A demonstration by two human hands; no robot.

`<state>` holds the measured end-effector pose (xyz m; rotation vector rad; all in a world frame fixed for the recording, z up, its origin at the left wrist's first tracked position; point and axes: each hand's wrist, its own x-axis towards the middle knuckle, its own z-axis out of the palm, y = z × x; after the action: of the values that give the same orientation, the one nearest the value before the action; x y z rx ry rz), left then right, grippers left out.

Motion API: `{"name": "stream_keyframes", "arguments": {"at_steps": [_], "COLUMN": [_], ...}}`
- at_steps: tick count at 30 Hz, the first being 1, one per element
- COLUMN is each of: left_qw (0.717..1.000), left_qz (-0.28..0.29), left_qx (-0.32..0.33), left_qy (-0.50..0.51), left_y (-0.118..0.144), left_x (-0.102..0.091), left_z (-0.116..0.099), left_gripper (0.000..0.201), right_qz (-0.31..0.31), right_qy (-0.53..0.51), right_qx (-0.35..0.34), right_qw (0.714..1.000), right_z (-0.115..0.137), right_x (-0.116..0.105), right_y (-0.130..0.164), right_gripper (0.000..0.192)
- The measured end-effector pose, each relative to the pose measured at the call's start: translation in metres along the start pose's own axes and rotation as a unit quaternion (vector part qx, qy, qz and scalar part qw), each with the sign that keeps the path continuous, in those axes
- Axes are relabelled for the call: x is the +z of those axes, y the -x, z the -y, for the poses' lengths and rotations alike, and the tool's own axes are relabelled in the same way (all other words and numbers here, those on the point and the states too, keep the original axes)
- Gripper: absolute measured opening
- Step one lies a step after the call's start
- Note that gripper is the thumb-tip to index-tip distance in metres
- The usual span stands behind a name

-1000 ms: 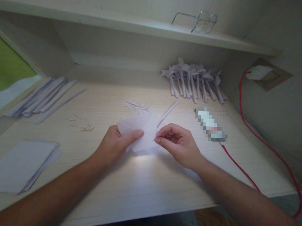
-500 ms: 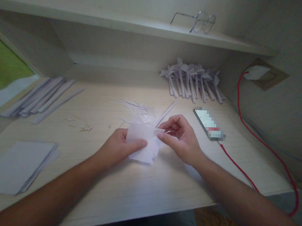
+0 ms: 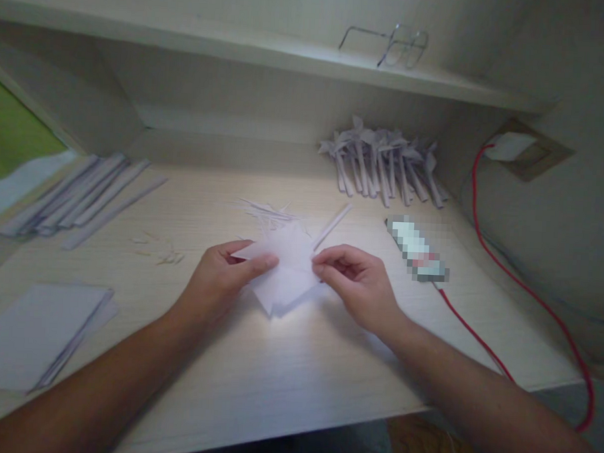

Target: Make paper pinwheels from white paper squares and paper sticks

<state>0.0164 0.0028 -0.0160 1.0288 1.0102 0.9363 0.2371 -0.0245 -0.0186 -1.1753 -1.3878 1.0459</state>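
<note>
Hands, left (image 3: 220,276) and right (image 3: 357,282), pinch a folded white paper square (image 3: 284,272) mid-desk (near the front edge); creasing likely needs aligned corners.

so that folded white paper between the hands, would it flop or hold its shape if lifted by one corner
The folded paper would probably hold its shape fairly well: it looks layered, with creased edges, and it stays flat between the left hand and right hand. It is likely very light, so a nudge could slide it across the smooth desk. The loose flaps might open.
</note>
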Motion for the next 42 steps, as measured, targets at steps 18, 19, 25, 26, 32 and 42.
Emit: {"name": "stream_keyframes", "arguments": {"at_steps": [18,19,25,26,32,42], "left_qw": [0.994,0.993,0.992,0.992,0.987,0.986], "left_qz": [-0.007,-0.006,0.000,0.000,-0.001,-0.008], "left_qx": [0.008,0.010,0.017,0.016,0.016,0.009], "left_qy": [-0.111,-0.114,-0.123,-0.123,-0.160,-0.167], "left_y": [0.006,0.006,0.005,0.005,0.005,0.008], "left_x": [0.004,0.004,0.003,0.003,0.001,0.004], "left_z": [-0.012,-0.013,-0.012,-0.011,-0.009,-0.013], "left_gripper": [0.025,0.024,0.025,0.025,0.032,0.029], "right_qz": [0.086,0.091,0.130,0.134,0.146,0.112], "right_qy": [0.082,0.088,0.120,0.121,0.123,0.115], "right_qx": [-0.128,-0.137,-0.151,-0.151,-0.139,-0.090], "right_qw": [0.985,0.982,0.972,0.972,0.972,0.983], "right_z": [0.012,0.013,0.017,0.018,0.018,0.014], "right_x": [-0.005,-0.005,-0.008,-0.008,-0.008,-0.003], "right_y": [0.005,0.004,0.003,0.003,0.002,0.004], "right_gripper": [0.019,0.019,0.013,0.011,0.008,0.011]}}
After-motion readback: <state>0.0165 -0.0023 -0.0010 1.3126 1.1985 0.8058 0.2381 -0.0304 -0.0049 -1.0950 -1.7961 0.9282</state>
